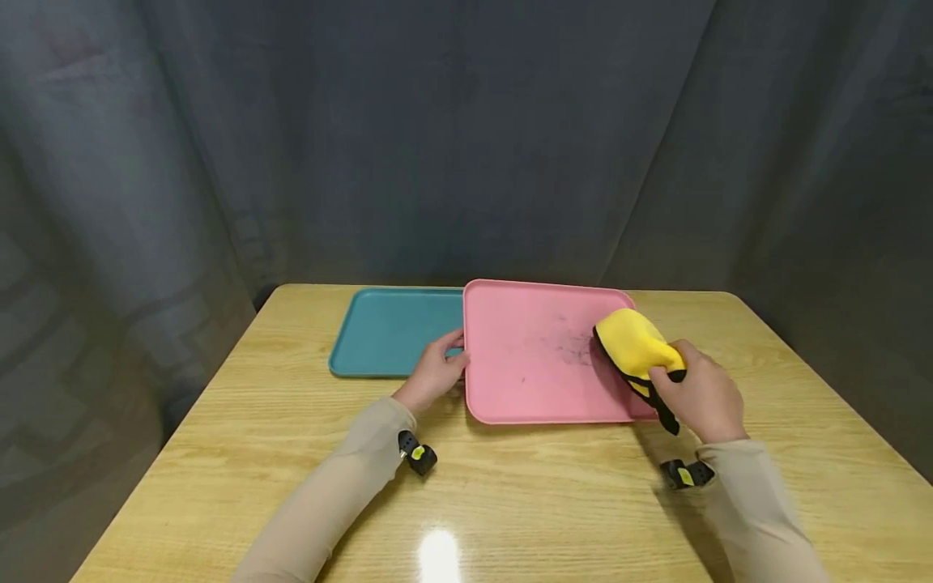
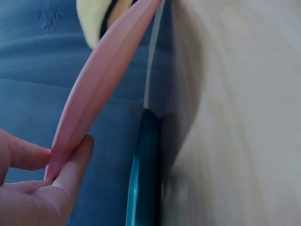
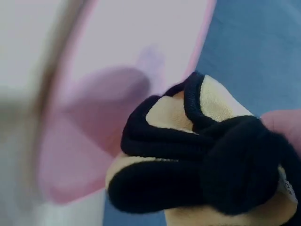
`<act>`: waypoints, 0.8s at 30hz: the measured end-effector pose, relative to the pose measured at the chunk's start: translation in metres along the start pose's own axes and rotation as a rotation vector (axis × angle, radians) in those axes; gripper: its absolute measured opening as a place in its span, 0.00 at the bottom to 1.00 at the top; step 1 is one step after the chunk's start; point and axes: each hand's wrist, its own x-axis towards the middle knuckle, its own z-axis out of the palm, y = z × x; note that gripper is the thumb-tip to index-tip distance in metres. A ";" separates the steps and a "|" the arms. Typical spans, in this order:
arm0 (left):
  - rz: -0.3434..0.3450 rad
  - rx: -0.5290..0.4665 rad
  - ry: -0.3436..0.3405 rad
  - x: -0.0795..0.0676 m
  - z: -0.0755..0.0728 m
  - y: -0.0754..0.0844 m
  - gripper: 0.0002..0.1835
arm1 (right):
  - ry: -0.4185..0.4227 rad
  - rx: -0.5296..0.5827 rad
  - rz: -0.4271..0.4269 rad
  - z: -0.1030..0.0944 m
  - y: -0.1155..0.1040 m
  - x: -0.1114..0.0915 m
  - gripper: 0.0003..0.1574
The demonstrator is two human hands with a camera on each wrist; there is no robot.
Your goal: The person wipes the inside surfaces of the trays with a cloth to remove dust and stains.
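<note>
A pink tray [image 1: 525, 356] with dark smudges on its right half is held above the wooden table, overlapping the teal tray behind it in the head view. My left hand [image 1: 435, 372] pinches the pink tray's left edge between thumb and fingers; the left wrist view shows this rim [image 2: 94, 89] clear of the tabletop. In my right hand [image 1: 703, 393] is a bunched yellow cloth [image 1: 630, 344] with black edging, over the tray's right end. Folds of the cloth [image 3: 174, 141] fill much of the right wrist view, where it cannot be told whether it touches the tray.
The teal tray [image 1: 397, 332] lies flat at the back of the wooden table [image 1: 510, 502], its right part hidden by the pink tray. Grey curtains [image 1: 452, 146] hang behind the table and at both sides. Each wrist wears a small black camera.
</note>
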 end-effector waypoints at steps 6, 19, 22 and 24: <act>0.001 -0.032 0.001 0.018 0.012 0.009 0.26 | 0.116 0.036 -0.001 -0.015 -0.010 0.006 0.20; -0.052 -0.115 -0.012 0.056 0.046 0.020 0.22 | 0.173 0.055 0.031 -0.027 -0.023 0.002 0.20; -0.067 -0.135 -0.018 0.065 0.053 0.020 0.22 | 0.189 0.055 0.030 -0.028 -0.024 0.001 0.19; -0.077 -0.153 -0.019 0.071 0.056 0.020 0.23 | 0.194 0.056 0.028 -0.028 -0.026 0.000 0.19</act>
